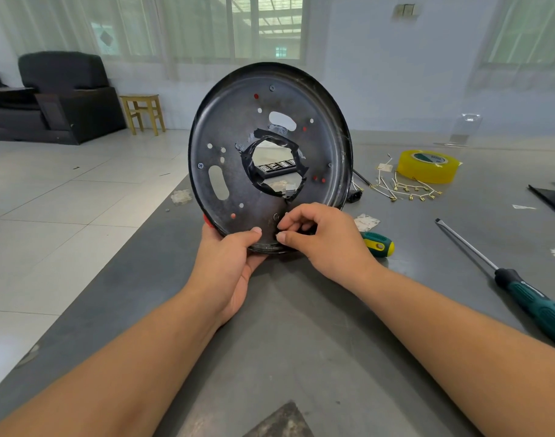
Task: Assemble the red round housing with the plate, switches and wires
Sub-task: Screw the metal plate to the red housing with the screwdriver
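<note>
1. Round housing (238,146) stands upright on edge at the near-middle of the grey bench (301,342), its dark metal plate face toward the camera. A sliver of red rim shows at lower left, just above the left hand.
2. Plate carries small round holes, two oblong slots and a ragged central opening edged with black tape (298,159). Red shows through several of the small holes.
3. Left hand (229,263) grips the housing's lower edge from below: thumb pressed on the plate face, fingers hidden behind the rim.
4. Right hand (320,234) sits at the lower part of the plate, fingers curled, thumb and forefinger tips drawn together against the surface. Whether they pinch a small part, cannot tell; anything there is hidden by the fingers.
5. Right of the housing, lying on the bench: short wires with brass terminals (408,187), and beyond them a yellow tape roll (427,167).
6. A stubby green-and-yellow screwdriver handle (378,244) lies just beside the right hand. A long screwdriver with a dark green handle (503,275) lies further right, well apart.
7. Background: tiled floor, dark armchair (61,89), small wooden stool (143,111) by the window.
</note>
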Demonstrator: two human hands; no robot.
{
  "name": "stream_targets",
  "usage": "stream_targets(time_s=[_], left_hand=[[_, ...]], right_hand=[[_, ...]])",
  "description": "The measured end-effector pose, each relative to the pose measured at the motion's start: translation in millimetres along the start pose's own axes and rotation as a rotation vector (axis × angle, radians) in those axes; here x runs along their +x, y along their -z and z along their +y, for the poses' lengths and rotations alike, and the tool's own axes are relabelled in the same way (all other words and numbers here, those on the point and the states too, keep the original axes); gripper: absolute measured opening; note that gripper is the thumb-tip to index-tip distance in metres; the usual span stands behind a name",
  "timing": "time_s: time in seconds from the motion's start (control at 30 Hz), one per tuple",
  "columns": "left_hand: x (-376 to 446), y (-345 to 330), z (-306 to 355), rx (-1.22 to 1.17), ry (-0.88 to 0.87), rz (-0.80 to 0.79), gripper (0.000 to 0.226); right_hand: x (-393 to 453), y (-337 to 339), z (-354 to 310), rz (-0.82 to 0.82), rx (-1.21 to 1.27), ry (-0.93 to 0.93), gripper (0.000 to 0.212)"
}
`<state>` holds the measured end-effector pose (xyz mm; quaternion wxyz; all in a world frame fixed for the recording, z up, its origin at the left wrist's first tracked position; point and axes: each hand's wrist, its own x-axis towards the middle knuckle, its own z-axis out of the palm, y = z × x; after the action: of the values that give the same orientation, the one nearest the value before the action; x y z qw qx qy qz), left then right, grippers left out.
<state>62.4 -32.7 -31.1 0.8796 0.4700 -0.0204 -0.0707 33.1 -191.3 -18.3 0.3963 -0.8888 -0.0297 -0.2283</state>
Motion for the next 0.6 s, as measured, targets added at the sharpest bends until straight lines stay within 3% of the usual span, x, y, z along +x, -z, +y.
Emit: stream_targets(time_s=[0.3,0.47,0.6], left_hand=[[2,-1,-1,-0.026,-0.01,0.015,0.052],[5,1,0,-0.069,-0.007,0.045,0.051],[8,4,-1,-0.074,-0.016,0.067,0.052]], right_hand=[[-1,-3,2,0.023,-0.009,0.016,0.009],[0,8,5,0.284,-0.06,0.144,0.02],[3,26,22,0.368,-0.311,0.139,0.02]])
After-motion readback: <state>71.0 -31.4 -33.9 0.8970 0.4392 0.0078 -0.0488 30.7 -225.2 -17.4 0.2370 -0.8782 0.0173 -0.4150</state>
